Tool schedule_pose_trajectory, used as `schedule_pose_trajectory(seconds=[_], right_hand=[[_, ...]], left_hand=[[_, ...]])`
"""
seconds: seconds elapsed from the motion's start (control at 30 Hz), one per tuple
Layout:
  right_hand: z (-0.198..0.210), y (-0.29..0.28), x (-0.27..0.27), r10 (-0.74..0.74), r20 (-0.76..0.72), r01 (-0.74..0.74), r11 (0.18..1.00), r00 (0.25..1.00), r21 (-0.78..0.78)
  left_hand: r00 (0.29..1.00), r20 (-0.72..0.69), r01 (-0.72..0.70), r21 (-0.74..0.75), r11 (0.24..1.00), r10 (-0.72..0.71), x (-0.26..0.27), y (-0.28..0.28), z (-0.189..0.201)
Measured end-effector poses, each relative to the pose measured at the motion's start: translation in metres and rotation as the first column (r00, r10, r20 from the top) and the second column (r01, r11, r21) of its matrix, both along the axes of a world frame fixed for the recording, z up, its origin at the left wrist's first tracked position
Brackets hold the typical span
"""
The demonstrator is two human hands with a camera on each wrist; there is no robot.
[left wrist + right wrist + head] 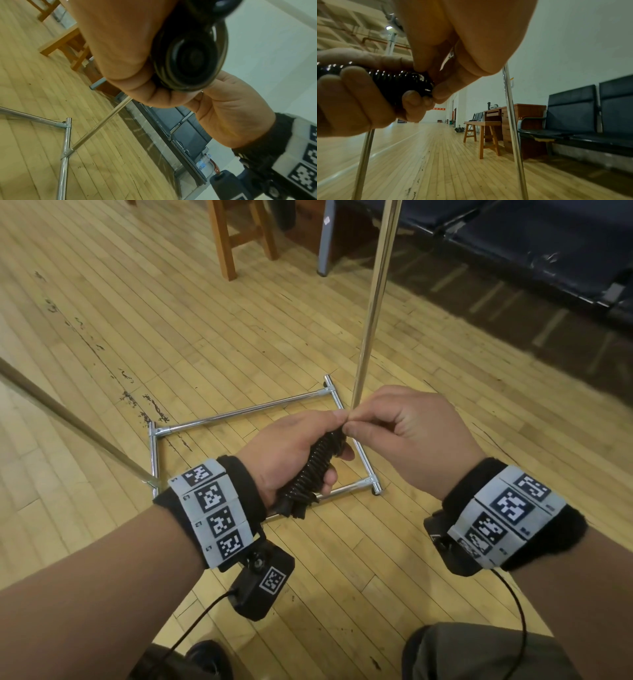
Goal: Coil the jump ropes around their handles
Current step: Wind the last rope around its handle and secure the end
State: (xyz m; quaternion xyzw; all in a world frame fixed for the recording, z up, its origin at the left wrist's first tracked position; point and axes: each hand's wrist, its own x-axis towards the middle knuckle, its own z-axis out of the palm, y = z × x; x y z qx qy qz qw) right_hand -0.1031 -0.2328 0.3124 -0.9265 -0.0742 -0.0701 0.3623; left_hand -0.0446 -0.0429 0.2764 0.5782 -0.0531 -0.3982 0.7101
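— Where's the rope?

— I see the jump rope (315, 470), black and wound in tight turns around its handles, in my left hand (291, 455), fingers curled round the bundle, above the chrome rack base (239, 412) on the wooden floor (137, 320).

— And the other hand?

— My right hand (407, 433) pinches at the bundle's top end, fingertips (440, 93) closed against the coil, just beside the rack's upright pole (371, 302).

Left hand (351, 97) gripping black coiled jump rope (399, 82), right hand (453, 40) fingers (443, 93) pinching its end
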Motion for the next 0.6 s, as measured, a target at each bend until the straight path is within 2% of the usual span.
schedule_pose_trajectory(seconds=[0.07, 0.13, 0.23, 0.3, 0.33, 0.4, 0.5, 0.6], right_hand=[[-0.0028, -0.0004, 0.0011, -0.051, -0.013, 0.052, 0.991, 0.999, 0.126], [-0.0042, -0.0002, 0.0020, -0.067, -0.082, 0.090, 0.939, 0.994, 0.331], [-0.0038, 0.0010, 0.0034, 0.012, -0.211, 0.132, 0.742, 0.978, 0.657], [-0.0039, -0.0001, 0.0050, 0.076, -0.302, 0.197, 0.608, 0.950, 0.770], [-0.0036, -0.0013, 0.0054, 0.119, -0.344, 0.225, 0.555, 0.931, 0.801], [-0.0024, -0.0023, 0.0049, 0.197, -0.398, 0.255, 0.506, 0.896, 0.824], [-0.0012, -0.0019, 0.0030, 0.230, -0.430, 0.283, 0.480, 0.873, 0.830], [-0.0013, -0.0019, 0.0024, 0.210, -0.445, 0.311, 0.465, 0.871, 0.829]], left_hand=[[1.000, 0.029, 0.009, -0.030, 1.000, -0.008, 0.0001, -0.0008, -0.0019], [0.999, 0.043, 0.013, -0.068, 0.998, -0.011, 0.0001, -0.0010, -0.0023], [0.997, 0.074, 0.035, -0.110, 0.993, -0.027, 0.0015, -0.0010, -0.0017], [0.993, 0.111, 0.061, -0.135, 0.989, -0.046, 0.0018, -0.0021, -0.0014], [0.991, 0.125, 0.068, -0.144, 0.987, -0.050, 0.0012, -0.0029, -0.0015], [0.990, 0.132, 0.071, -0.160, 0.985, -0.050, -0.0016, -0.0048, -0.0023], [0.989, 0.142, 0.067, -0.174, 0.982, -0.042, -0.0065, -0.0077, -0.0033], [0.983, 0.183, 0.048, -0.121, 0.991, -0.026, -0.0069, -0.0093, -0.0012]])
